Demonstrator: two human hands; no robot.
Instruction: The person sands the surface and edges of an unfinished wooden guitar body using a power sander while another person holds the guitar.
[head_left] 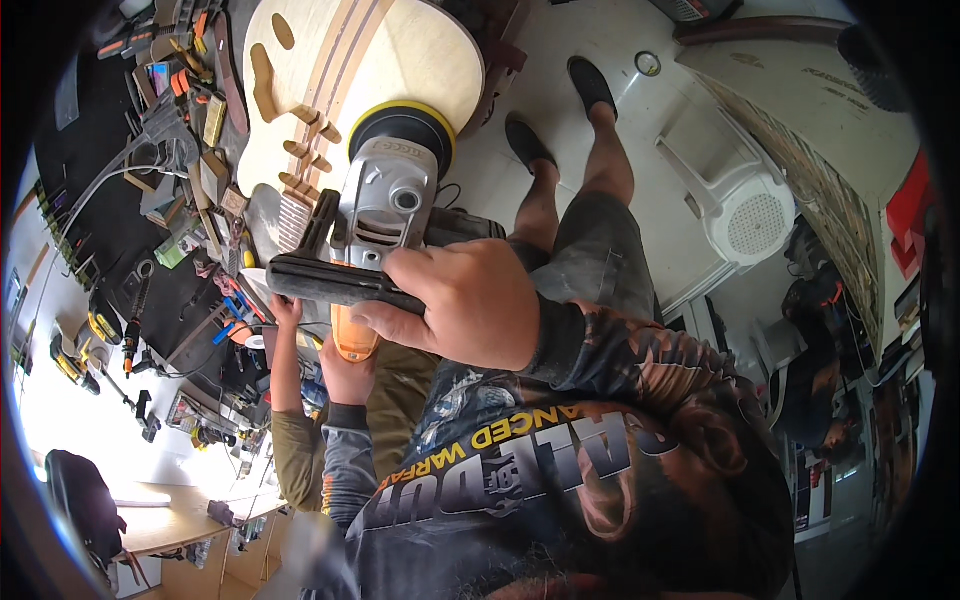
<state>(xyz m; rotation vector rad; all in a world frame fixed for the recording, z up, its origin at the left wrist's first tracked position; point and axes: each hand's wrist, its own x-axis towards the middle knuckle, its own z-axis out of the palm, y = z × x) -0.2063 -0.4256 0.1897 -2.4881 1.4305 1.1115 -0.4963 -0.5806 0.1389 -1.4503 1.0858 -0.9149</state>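
My right hand [465, 300] is closed around the black side handle [340, 282] of a power sander [385, 195] with a silver head and orange body. My left hand [345, 375] is wrapped around the sander's orange body from below; its fingers are partly hidden. The round pad [405, 125], black with a yellow rim, overlaps the face of a pale wooden guitar body [420, 50]; whether they touch I cannot tell. Dark stripes run along the guitar body's middle, with several cut-out slots and hollows beside them. Another person's hand [285, 308], in an olive sleeve, is close to the handle's left end.
A dark workbench [100, 170] on the left holds wood offcuts, clamps and hand tools. To the right stands a white plastic chair [755, 215] on the pale floor. A roll of tape [648, 64] lies beyond my feet. Large panels [780, 110] lean at the right.
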